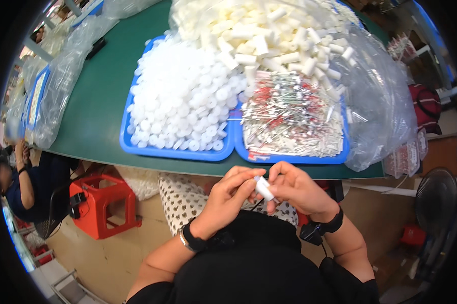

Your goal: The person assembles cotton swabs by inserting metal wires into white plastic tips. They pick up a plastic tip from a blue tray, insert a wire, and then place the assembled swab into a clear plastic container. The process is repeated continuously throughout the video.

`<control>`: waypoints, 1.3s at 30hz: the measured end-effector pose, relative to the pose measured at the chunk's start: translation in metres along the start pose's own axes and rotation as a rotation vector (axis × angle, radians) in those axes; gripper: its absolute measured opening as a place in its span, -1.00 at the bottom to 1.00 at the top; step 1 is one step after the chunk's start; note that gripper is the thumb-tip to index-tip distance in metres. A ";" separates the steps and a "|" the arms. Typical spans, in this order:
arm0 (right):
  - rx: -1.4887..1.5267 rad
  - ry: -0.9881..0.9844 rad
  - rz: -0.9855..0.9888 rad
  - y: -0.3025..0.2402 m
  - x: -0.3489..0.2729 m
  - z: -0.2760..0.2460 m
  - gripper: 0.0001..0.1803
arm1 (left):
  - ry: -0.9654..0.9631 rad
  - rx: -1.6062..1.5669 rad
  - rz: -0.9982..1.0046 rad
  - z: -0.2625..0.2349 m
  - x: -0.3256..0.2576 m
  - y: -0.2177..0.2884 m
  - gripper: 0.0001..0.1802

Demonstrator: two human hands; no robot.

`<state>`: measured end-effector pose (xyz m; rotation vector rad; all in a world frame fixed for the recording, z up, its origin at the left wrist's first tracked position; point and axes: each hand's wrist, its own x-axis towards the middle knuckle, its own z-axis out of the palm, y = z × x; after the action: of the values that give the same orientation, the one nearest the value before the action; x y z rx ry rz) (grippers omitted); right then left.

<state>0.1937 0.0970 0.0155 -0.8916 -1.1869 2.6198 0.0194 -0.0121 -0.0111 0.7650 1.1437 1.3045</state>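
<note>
**Pinching a small white tube between both hands, just off the table edge**

Holding steady over the lap, the left hand and the right hand meet around a small white tube, and both sets of fingers are closed on it: the left fingers curl in from one side, the right fingers wrap over the other end. The tube sits tilted between them, its lower end pointing down toward the person's body, just below the near edge of the green table. A dark band sits on each wrist, and a thin dark cord runs down from under the hands.

Up on the table, right in front of the hands, two blue trays sit side by side and touching. The left blue tray is heaped with small round white caps. The right blue tray carries a pile of thin metal pins with red parts. Behind and partly over that tray, a clear plastic bag spills open with a big mound of white tubes of the same kind as the one in hand.

More clear bags lie along the far left of the table. Below the table edge there is a red plastic stool on the floor, and a spotted cloth beside the left forearm. At the left rim another person in dark blue sits apart, and a fan stands at the right
</note>
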 end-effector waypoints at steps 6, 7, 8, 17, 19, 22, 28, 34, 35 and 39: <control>-0.681 0.153 -0.205 -0.024 -0.021 0.008 -0.84 | -0.083 -0.150 -0.035 0.007 -0.001 -0.007 -0.48; -0.937 0.188 -0.242 -0.036 -0.024 0.003 -0.84 | -0.063 -0.237 -0.064 0.007 -0.001 -0.006 -0.46; -1.171 0.413 -0.381 -0.044 -0.025 -0.006 -0.82 | -0.036 -0.266 -0.129 0.005 0.000 -0.004 -0.53; -1.627 1.118 -0.334 -0.088 0.006 -0.104 -0.63 | -0.210 -0.469 -0.168 0.000 0.002 -0.006 -0.75; -1.595 1.117 -0.385 -0.088 0.008 -0.109 -0.61 | -0.226 -0.438 -0.164 -0.003 0.001 -0.006 -0.74; -1.456 1.136 -0.492 -0.090 0.007 -0.111 -0.60 | -0.222 -0.400 -0.159 -0.009 0.001 0.000 -0.73; -1.224 0.937 -0.875 -0.093 -0.007 -0.084 -0.64 | -0.140 -0.588 -0.141 -0.019 0.008 0.011 -0.71; -1.404 0.269 -0.767 -0.048 -0.015 0.018 -0.53 | -0.084 -0.681 -0.113 -0.023 0.010 0.006 -0.79; -1.371 0.255 -0.717 -0.039 -0.010 0.021 -0.55 | -0.085 -0.692 -0.110 -0.022 0.010 0.005 -0.80; -1.390 0.185 -0.831 -0.021 0.003 0.024 -0.63 | -0.003 -0.653 -0.092 -0.018 0.009 0.007 -0.83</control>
<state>0.1751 0.0968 0.0411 -0.4683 -2.5300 0.8392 -0.0001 -0.0057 -0.0121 0.2282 0.6684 1.4781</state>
